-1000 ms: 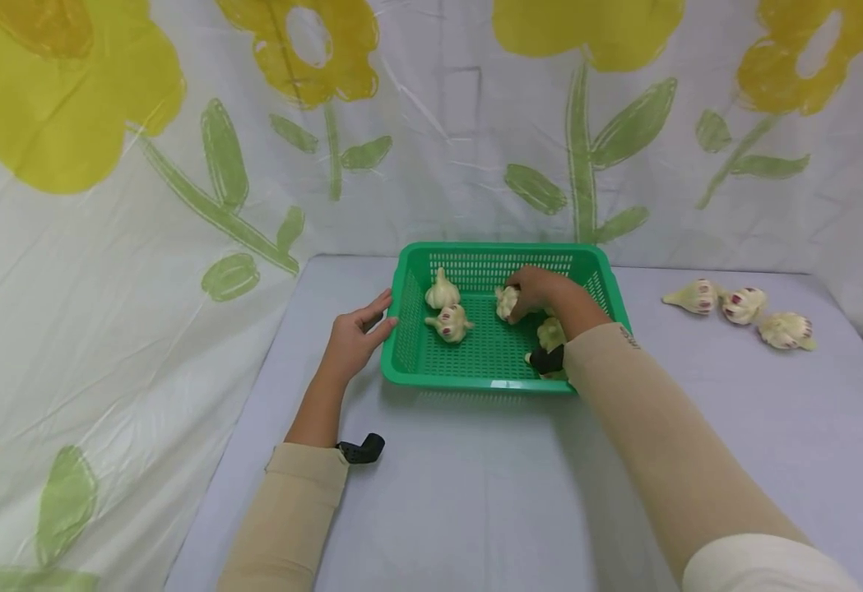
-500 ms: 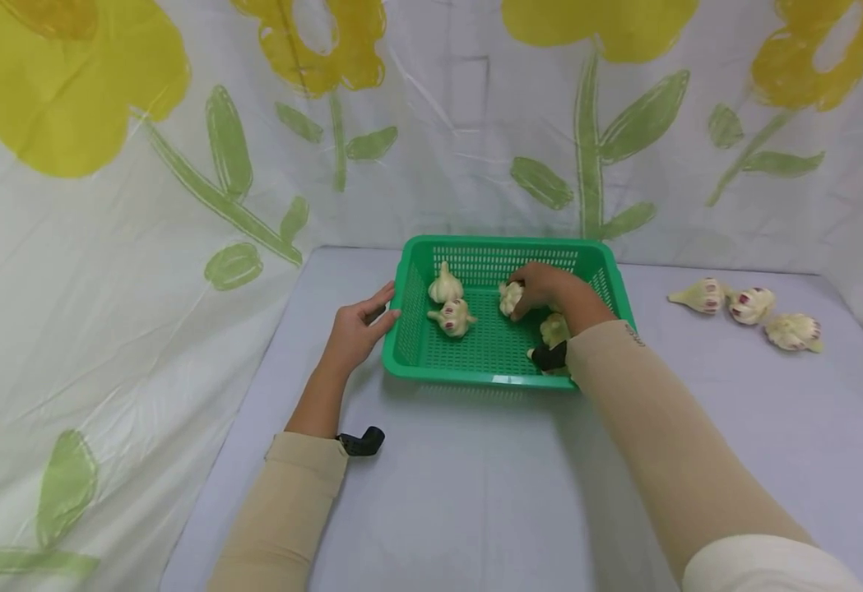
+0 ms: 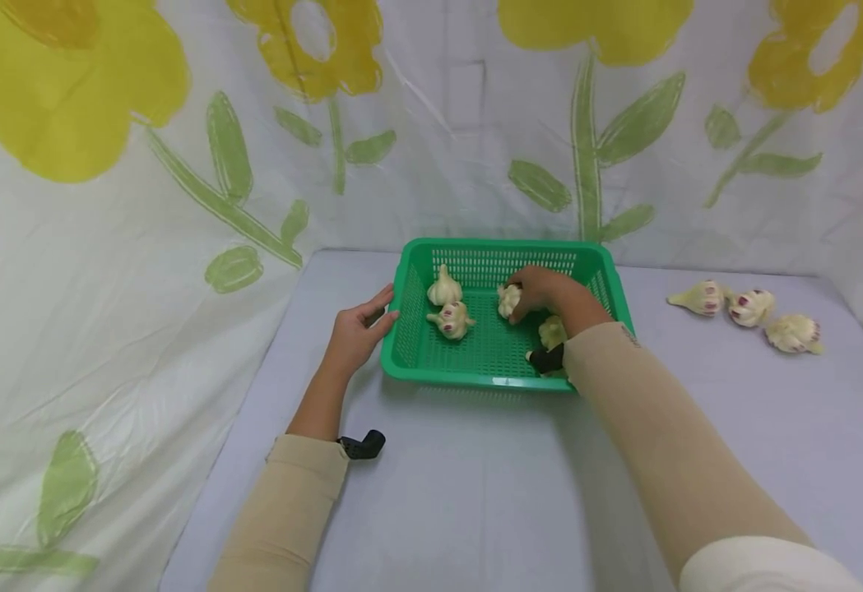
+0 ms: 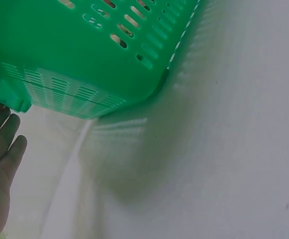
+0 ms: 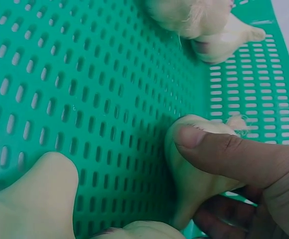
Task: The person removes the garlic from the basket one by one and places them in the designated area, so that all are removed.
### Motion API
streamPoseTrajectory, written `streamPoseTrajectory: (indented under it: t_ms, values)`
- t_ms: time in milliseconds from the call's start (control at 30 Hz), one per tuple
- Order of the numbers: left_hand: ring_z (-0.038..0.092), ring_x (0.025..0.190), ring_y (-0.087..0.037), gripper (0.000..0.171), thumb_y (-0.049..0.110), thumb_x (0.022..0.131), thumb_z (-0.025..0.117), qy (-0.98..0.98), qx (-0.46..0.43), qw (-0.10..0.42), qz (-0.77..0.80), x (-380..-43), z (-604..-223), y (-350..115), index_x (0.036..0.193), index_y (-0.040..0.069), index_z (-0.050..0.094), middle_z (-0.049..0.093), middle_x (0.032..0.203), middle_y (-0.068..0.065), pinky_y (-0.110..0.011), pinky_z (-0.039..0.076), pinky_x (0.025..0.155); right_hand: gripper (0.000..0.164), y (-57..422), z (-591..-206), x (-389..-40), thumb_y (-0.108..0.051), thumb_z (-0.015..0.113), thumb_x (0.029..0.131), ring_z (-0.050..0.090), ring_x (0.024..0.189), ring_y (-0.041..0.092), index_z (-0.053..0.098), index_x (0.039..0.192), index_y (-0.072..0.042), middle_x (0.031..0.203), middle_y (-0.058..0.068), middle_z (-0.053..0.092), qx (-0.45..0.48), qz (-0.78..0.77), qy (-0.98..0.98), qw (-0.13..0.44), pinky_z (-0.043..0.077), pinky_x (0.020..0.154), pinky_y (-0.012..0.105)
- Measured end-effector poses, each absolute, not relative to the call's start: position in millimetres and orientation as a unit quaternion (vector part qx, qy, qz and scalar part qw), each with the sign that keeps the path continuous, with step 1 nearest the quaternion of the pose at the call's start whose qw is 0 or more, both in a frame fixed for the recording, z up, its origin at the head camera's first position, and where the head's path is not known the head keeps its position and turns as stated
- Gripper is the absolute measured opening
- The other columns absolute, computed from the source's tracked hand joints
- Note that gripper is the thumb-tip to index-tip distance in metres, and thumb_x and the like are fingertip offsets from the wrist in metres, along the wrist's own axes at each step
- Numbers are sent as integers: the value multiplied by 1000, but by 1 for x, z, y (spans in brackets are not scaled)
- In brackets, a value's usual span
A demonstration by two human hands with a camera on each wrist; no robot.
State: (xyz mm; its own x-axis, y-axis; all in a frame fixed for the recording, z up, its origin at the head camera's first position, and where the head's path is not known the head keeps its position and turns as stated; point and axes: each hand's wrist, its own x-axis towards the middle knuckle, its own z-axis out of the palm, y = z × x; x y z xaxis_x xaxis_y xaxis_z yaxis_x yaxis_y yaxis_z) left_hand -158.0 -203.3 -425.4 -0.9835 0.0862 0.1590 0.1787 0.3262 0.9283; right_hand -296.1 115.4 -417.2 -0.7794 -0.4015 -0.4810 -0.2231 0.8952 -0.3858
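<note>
Shows plain green on the slotted plastic basket (image 3: pixel 486 347), purple flecks on some round cream garlic bulbs (image 3: pixel 452 320).

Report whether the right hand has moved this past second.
No: against the green plastic basket in the head view, the right hand shows no visible shift either way.

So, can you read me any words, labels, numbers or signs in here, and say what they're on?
Nothing is legible.
Right sleeve: small dark marking near the wrist end, too blurred to read.
Green basket: pale patch on its near rim, no readable text.
</note>
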Motion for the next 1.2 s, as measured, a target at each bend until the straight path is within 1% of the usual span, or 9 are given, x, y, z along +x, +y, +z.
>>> streamPoseTrajectory:
  t_ms: [167,367,533,767,967,1033,1200]
  values:
    - [44,139,-20,47,17,97,63,-815,-77,32,-574,-158,-429,-203,139,-1,52,48,148,-8,-33,40,113,77,120,-421,-292,-30,79,84,43,133,39,43,148,-9,151,19,40,-170,-168,927,289,44,103,56]
    - [43,140,-21,46,17,97,63,-813,-83,31,-575,-159,-429,-200,138,-2,52,48,148,-9,-34,39,113,74,129,-420,-291,-31,78,84,47,130,38,46,146,-7,148,19,44,-188,-183,924,278,45,102,54]
    - [44,139,-21,46,17,97,63,-815,-85,36,-572,-158,-428,-201,138,-2,52,49,147,-9,-34,40,113,76,131,-418,-292,-30,78,84,48,128,39,44,148,-7,147,20,45,-192,-207,916,283,46,101,54]
    - [45,138,-21,45,17,97,64,-808,-76,45,-582,-156,-427,-203,137,-2,54,50,146,-8,-33,40,112,80,129,-417,-297,-33,78,85,43,134,38,39,151,-11,152,18,40,-219,-245,905,270,43,104,55]
    - [45,138,-21,46,17,97,64,-808,-76,48,-583,-156,-425,-203,137,-3,53,50,147,-9,-34,40,112,81,128,-414,-298,-33,80,83,52,123,33,41,150,-11,145,17,48,-232,-297,888,264,46,100,50]
    - [45,138,-20,46,17,97,64,-809,-76,47,-581,-156,-426,-203,137,-3,53,50,147,-9,-34,40,112,82,128,-414,-299,-34,80,82,52,121,32,41,150,-12,144,16,49,-228,-314,883,264,47,98,50]
    - [45,138,-20,46,18,97,64,-809,-71,48,-582,-160,-432,-205,138,-2,53,50,147,-8,-34,39,113,87,127,-416,-298,-38,80,82,49,127,32,36,153,-13,149,14,43,-212,-364,866,270,45,103,52]
